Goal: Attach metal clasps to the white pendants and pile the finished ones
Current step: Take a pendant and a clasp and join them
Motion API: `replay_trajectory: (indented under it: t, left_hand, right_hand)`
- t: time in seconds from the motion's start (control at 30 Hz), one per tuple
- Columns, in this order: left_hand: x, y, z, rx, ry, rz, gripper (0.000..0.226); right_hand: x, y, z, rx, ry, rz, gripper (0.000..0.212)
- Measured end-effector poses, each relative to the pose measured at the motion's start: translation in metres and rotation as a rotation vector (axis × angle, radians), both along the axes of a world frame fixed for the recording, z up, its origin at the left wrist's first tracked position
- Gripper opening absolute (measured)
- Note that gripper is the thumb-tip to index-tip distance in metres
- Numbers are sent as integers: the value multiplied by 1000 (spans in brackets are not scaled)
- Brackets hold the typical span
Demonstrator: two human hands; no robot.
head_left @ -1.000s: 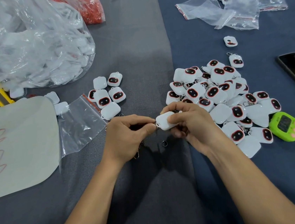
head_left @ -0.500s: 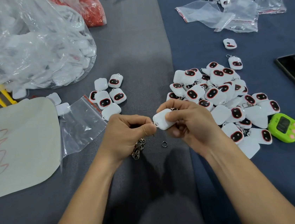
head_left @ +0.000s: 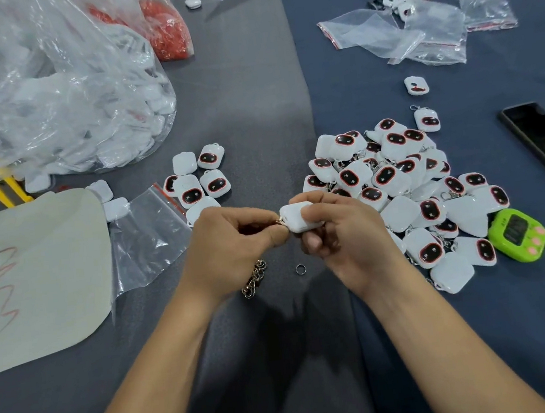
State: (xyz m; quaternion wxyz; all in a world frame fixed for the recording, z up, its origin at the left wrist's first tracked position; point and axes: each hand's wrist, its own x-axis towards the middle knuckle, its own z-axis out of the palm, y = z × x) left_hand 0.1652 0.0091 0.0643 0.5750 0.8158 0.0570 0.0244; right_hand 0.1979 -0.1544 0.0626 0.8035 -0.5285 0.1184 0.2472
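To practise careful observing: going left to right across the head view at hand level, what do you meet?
Beige sheet, clear zip bag, left hand, metal clasp, white pendant, right hand, pendant pile, green timer.

Pendant in grip was smooth, glossy white plastic; clasp pinched at its edge, shiny metal; cloth beneath, matt; bag left of grip, clear crinkled plastic
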Motion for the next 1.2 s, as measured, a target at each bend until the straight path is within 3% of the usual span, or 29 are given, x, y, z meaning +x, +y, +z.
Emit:
replay_trajectory:
  t: [0.13, 0.23, 0.3, 0.43, 0.5, 0.57, 0.67, 0.73, 0.83, 0.93, 1.0, 1.1, 1.13, 1.2]
  left_hand:
    - [-5, -10, -4, -377, 71, 23, 5]
    - [-7, -11, -6, -400, 68, 52, 6]
    - [-5, -4, -5, -115, -14, 24, 8]
    - [-1, -2, -3, 948, -131, -201, 22]
    - [-3, -8, -3, 1138, -190, -187, 19]
    - [-4, -8, -6, 1000, -216, -128, 17]
    - [1, -1, -10, 316, -68, -39, 8]
    - [0, 1, -12, -63, 28, -2, 17]
    - [-5, -5, -13, -304, 77, 0, 22]
    - [-9, -12, -10, -375, 73, 51, 25]
    - [-9, -10, -9, -115, 36, 36, 24]
    - [-10, -7, -3, 928, -88, -166, 16]
    - [-12, -10, 0, 1116, -145, -199, 13]
    - [-16, -16, 5, 1217, -195, -224, 13]
  right_hand:
    - [1, 0, 5, 58, -25, 5, 25]
    - [0, 1, 6, 64, -41, 4, 26]
    - [1, 0, 5, -17, -66, -13, 23]
    - [-5, 13, 0, -295, -120, -76, 20]
    - [-8, 20, -3, -362, -136, -111, 19]
    - [-7, 20, -2, -313, -115, -140, 20]
    - [-2, 9, 0, -119, -51, -114, 18]
    - [-1, 5, -1, -24, -30, -73, 19]
    - [-3, 7, -3, 26, -1, -55, 25]
    - [-5, 13, -4, 97, 54, -122, 26]
    - [-7, 17, -6, 35, 42, -163, 23]
    - [-15, 24, -12, -332, -126, -157, 19]
    - [-19, 27, -14, -455, -204, -130, 18]
    - [-20, 29, -15, -555, -275, -112, 16]
